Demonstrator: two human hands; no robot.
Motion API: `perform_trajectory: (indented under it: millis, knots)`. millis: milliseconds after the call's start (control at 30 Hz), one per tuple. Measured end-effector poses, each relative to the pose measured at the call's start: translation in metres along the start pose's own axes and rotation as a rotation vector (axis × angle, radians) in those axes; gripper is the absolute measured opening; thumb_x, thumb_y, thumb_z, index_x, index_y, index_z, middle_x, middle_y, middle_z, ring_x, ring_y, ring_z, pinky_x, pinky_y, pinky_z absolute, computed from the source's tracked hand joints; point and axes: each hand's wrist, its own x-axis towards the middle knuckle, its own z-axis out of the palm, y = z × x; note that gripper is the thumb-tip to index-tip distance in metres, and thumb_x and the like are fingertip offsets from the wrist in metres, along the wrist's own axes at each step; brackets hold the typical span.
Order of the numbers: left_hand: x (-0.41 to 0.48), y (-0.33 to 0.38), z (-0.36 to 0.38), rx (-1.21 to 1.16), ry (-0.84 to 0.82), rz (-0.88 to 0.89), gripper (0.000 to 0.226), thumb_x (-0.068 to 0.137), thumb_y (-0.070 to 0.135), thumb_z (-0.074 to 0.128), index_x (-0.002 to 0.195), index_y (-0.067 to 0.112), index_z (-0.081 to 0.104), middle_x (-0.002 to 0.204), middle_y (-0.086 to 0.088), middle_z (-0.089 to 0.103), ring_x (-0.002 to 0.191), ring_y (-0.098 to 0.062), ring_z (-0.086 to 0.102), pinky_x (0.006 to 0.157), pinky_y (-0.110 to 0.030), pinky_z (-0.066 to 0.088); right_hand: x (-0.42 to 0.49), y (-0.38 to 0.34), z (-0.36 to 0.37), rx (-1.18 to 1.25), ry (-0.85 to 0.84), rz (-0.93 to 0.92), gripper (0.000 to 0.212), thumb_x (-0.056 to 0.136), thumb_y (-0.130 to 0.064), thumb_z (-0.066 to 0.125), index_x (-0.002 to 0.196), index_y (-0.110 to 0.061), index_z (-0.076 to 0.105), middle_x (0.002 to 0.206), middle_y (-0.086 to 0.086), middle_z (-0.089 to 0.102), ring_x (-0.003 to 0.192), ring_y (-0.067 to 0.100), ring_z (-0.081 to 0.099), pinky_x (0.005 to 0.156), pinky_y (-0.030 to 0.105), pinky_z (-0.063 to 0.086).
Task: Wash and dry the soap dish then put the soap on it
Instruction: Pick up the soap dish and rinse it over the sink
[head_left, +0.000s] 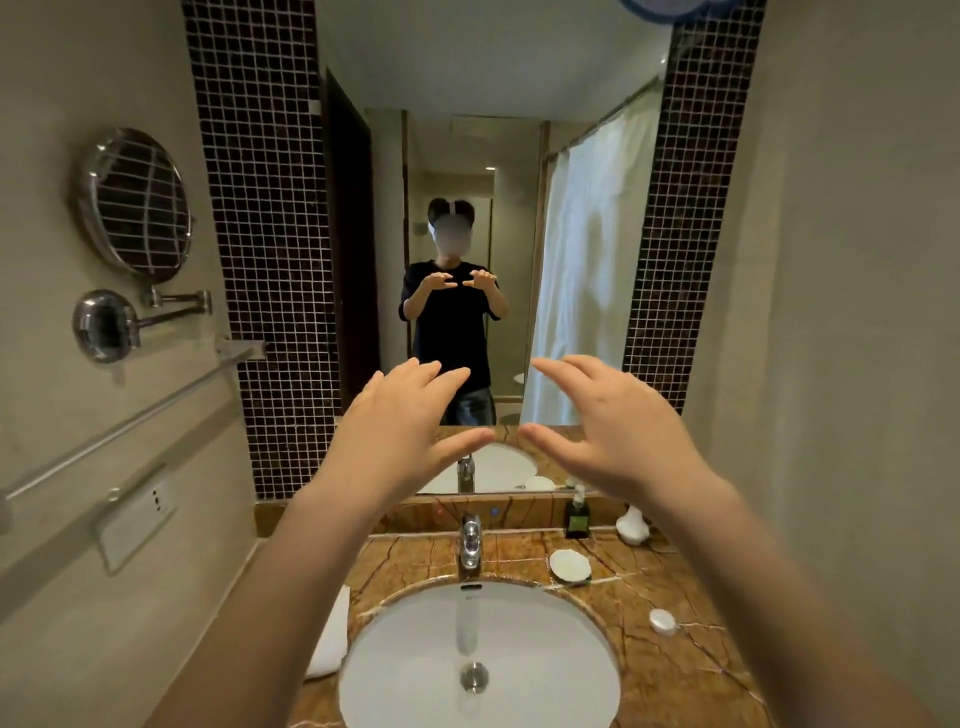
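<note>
Hands raised empty above the basin, soap dish low to the right.
Both the left hand and right hand hover with grip spread, holding nothing. The soap dish sits on the desk right of the tap, nearer the right hand, well below it.
</note>
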Motion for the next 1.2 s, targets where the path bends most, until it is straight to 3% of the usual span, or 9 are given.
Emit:
perform_trajectory:
  millis: [600,800,1000,1200]
  knots:
    - [0.111,-0.033,0.075,0.072,0.033,-0.11,0.078,0.079,0.071,0.035,0.142,0.025,0.034,0.145,-0.002,0.044,0.137,-0.022,0.031,0.111,-0.045,0.028,0.119,0.079,0.079,0.094,-0.008,-0.082,0.07,0.083,-0.065,0.04,0.144,-0.032,0.029,0.145,-0.005,0.042,0.131,0.014,0.04,0.104,0.04,0.039]
    - [0.141,-0.047,0.1,0.083,-0.028,-0.15,0.082,0.077,0.074,0.029,0.144,0.028,0.029,0.15,-0.002,0.037,0.141,-0.022,0.026,0.113,-0.046,0.025,0.142,0.101,0.109,0.127,-0.072,-0.065,0.071,0.083,-0.067,0.04,0.145,-0.034,0.027,0.147,-0.006,0.04,0.134,0.014,0.038,0.106,0.044,0.037]
    - [0.172,-0.062,0.13,0.053,-0.057,-0.112,0.076,0.081,0.07,0.035,0.143,0.027,0.03,0.15,-0.002,0.038,0.141,-0.022,0.025,0.114,-0.047,0.024,0.163,0.115,0.14,0.115,-0.067,-0.029,0.071,0.082,-0.067,0.039,0.143,-0.032,0.031,0.142,-0.005,0.045,0.128,0.015,0.044,0.1,0.039,0.042]
    - [0.201,-0.088,0.152,0.014,-0.075,-0.056,0.079,0.079,0.071,0.033,0.144,0.028,0.029,0.151,-0.002,0.036,0.141,-0.022,0.023,0.114,-0.046,0.022,0.183,0.118,0.162,0.05,-0.072,0.036,0.073,0.08,-0.069,0.036,0.143,-0.033,0.031,0.142,-0.005,0.045,0.127,0.017,0.045,0.101,0.038,0.038]
